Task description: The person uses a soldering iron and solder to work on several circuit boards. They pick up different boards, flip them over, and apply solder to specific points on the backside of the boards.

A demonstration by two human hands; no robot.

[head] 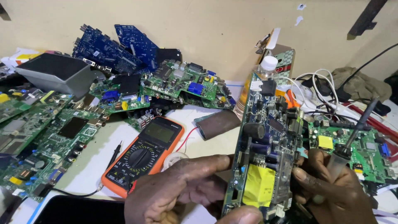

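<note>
Left hand (174,191) grip clamped on upright circuit board (265,149); right hand (331,186) around soldering iron (352,137).

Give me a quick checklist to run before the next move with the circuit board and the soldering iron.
1. Left hand has a grip on the upright circuit board: ok, fingers on its left edge, thumb at its bottom.
2. Right hand holds the soldering iron: ok.
3. Iron tip off the board: ok, it points up and right, away.
4. Component side faces the camera: ok.
5. Multimeter within reach: ok, flat on the table, left of the board.
6. Iron hot: cannot tell.
</note>
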